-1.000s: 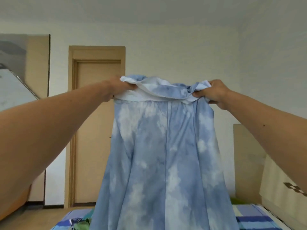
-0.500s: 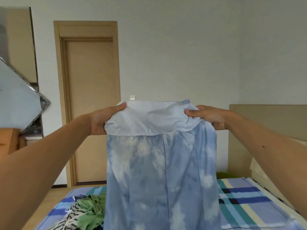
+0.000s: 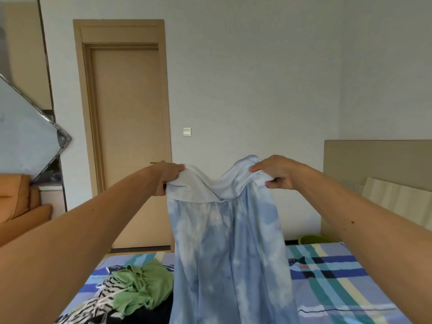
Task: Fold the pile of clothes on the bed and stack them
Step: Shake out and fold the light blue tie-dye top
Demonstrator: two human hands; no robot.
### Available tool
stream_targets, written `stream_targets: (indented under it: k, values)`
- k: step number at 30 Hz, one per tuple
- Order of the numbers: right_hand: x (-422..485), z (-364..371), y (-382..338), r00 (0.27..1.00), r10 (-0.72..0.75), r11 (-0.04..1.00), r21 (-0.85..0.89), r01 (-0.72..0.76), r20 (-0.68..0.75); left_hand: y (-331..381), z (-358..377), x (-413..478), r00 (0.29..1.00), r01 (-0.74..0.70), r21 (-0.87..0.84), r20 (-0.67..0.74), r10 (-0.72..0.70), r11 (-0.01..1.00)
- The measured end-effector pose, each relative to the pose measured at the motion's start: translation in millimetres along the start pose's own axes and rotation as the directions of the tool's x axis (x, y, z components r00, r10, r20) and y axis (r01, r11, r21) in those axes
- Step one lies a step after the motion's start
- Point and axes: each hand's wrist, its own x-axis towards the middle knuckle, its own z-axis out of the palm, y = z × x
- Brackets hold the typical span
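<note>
A blue and white tie-dye skirt [image 3: 231, 258] hangs in the air over the bed, its pale waistband sagging in the middle. My left hand [image 3: 169, 177] grips the waistband's left end. My right hand [image 3: 274, 171] grips its right end, thumb underneath. The skirt's lower part drops out of view at the bottom edge. On the bed to the lower left lies a loose pile: a green garment [image 3: 145, 286], a black and white striped piece [image 3: 100, 302] and something dark under them.
The bed [image 3: 332, 277] has a blue, teal and cream plaid cover. A closed wooden door [image 3: 126, 127] stands straight ahead. A beige headboard [image 3: 378, 160] is at the right, an orange sofa [image 3: 21, 202] at the left. A green object [image 3: 313, 239] shows behind the bed.
My hands have lowered the skirt from head height towards the bed and come closer together, so the waistband now sags. The view has tilted down, showing more of the bed.
</note>
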Motion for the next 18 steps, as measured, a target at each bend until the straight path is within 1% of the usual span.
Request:
stream_targets:
  k: [3,4,6,8,10,12,14,16,18]
  values:
    - [-15,22,-10,0.991,-0.06,0.997,0.061,0.053,0.124,9,17,-3,0.998,-0.062,0.009,-0.02,0.062,0.998]
    - [-20,31,-13,0.986,-0.086,0.993,0.088,0.073,0.145,10,24,-4,0.996,-0.087,0.004,-0.016,0.087,0.996]
    - [-28,48,-18,0.981,-0.119,0.982,0.164,0.094,0.153,15,37,-9,0.987,-0.158,0.004,0.007,0.158,0.987]
    - [-35,63,-23,0.975,-0.146,0.971,0.213,0.109,0.166,18,46,-15,0.967,-0.246,0.034,0.072,0.243,0.969]
    - [-39,71,-27,0.971,-0.159,0.96,0.257,0.11,0.181,19,48,-26,0.935,-0.32,0.083,0.19,0.3,0.944]
    - [-40,72,-29,0.97,-0.149,0.947,0.31,0.084,0.192,15,46,-34,0.876,-0.414,0.083,0.309,0.372,0.906]
    - [-40,70,-30,0.961,-0.174,0.943,0.318,0.099,0.216,5,41,-34,0.805,-0.529,0.064,0.354,0.476,0.846]
    - [-42,66,-29,0.946,-0.254,0.944,0.265,0.197,0.202,-1,35,-31,0.751,-0.611,0.042,0.346,0.563,0.79]
    - [-44,66,-25,0.9,-0.41,0.907,0.174,0.384,0.149,-3,32,-31,0.716,-0.651,0.033,0.358,0.599,0.758]
